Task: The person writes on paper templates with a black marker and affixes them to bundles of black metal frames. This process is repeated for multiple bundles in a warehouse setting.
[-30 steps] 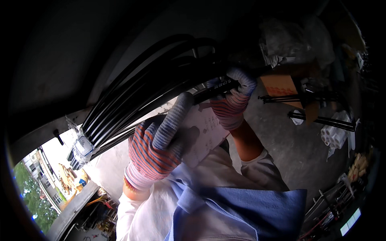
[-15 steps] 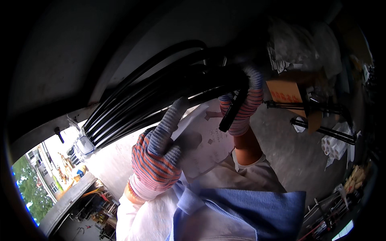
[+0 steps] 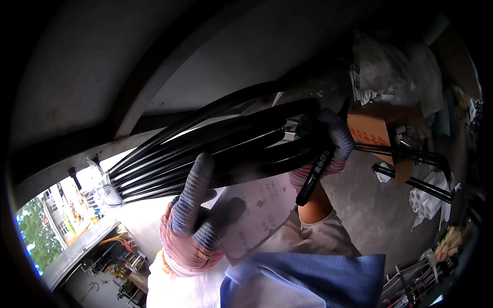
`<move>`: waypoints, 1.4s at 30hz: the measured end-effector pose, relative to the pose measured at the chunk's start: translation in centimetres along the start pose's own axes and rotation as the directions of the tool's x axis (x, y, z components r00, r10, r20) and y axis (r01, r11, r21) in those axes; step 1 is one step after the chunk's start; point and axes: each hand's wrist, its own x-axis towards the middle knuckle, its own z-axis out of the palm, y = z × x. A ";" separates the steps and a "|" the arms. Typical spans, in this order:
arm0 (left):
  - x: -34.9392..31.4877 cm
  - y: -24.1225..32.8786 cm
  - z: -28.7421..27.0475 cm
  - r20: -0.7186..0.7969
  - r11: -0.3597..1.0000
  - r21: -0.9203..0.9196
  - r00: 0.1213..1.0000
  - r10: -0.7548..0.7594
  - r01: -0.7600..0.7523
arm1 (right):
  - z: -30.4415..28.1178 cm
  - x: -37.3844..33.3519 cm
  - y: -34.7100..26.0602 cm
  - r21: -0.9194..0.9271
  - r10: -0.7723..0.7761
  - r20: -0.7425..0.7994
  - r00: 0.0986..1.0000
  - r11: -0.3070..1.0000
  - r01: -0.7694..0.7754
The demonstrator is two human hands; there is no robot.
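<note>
My left hand (image 3: 192,226), in a striped knit glove, pinches a sheet of paper (image 3: 267,203) with handwriting on it. Its index finger points up, close to a bundle of long black tubes (image 3: 215,154). My right hand (image 3: 328,138), gloved the same way, is closed around a black marker pen (image 3: 314,177) that slants down past the wrist. The right fingers are at the right-hand ends of the tubes; shadow hides whether they touch them. The tubes fan out from the bright opening at the left.
A metal frame (image 3: 136,102) arches above the tubes. To the right are a cardboard box (image 3: 368,134), clear plastic wrapping (image 3: 382,69), bent black bars (image 3: 421,177) and bagged white rolls (image 3: 426,197). Cluttered shelving (image 3: 131,262) stands at the lower left.
My left hand has shifted slightly left and down with the paper. My right hand has moved a little right and down with the marker. The tubes appear lower and more spread out.
</note>
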 end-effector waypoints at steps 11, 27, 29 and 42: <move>0.8 1.9 -0.2 0.112 0.854 -0.325 0.913 -0.393 0.407 | -1.3 -3.5 1.8 0.753 0.357 0.295 0.886 0.484 -0.445; -0.6 2.5 1.7 0.018 0.810 -0.404 0.889 -0.457 0.425 | -2.8 0.9 0.4 0.618 0.157 0.758 0.633 -0.481 -0.621; -1.0 2.9 1.9 -0.001 0.816 -0.387 0.885 -0.466 0.430 | -2.7 0.0 0.8 0.606 0.085 0.726 0.682 -0.548 -0.577; -2.3 3.5 2.4 -0.043 0.799 -0.405 0.863 -0.503 0.445 | -4.2 -0.8 -0.6 0.754 0.301 0.652 0.696 -0.349 -0.556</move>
